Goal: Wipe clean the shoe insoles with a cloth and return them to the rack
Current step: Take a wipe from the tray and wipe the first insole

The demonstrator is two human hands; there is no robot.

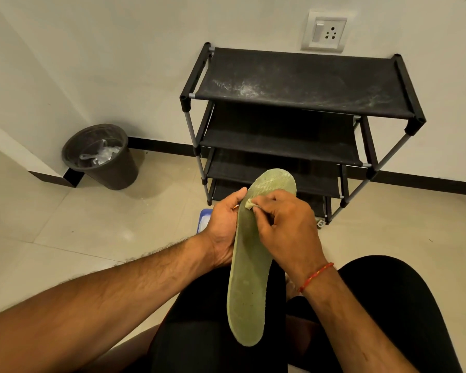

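Insole (249, 278): green, long, held over the lap.
Left hand (223, 224): grips insole's edge.
Right hand (285, 224): pinches small cloth (249, 204) against insole.
Rack (293, 125): black, dusty, just behind.

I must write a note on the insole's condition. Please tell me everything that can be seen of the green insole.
The insole is pale olive green, long and flat, with rounded ends. Its far end shows a mesh-like texture; the rest looks smooth and felt-like, with a few small dark specks. It is held tilted over the person's lap, the far end pointing toward the shoe rack. The left hand grips its left edge, and the right hand presses a small bunched cloth on its upper part.
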